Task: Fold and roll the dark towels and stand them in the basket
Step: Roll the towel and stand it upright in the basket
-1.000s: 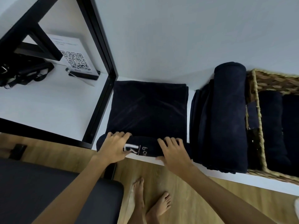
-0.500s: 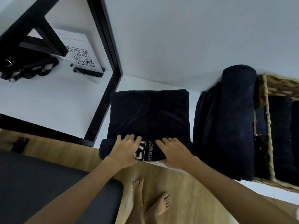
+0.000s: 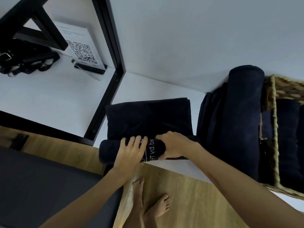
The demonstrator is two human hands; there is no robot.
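Bare feet (image 3: 148,204) on wood floor (image 3: 189,203) nearest. Both hands on the half-rolled dark towel (image 3: 148,119) at the white shelf (image 3: 172,89) edge: left hand (image 3: 130,151) lies over the roll with fingers loosely bent, right hand (image 3: 174,145) clamps round it. Rolled towel (image 3: 243,112) beside the wicker basket (image 3: 273,129) on the right. Further back, a QR sign (image 3: 80,48). White lettering on the roll, can't make it out.

Rolled towels (image 3: 243,122) left of basket (image 3: 273,129)
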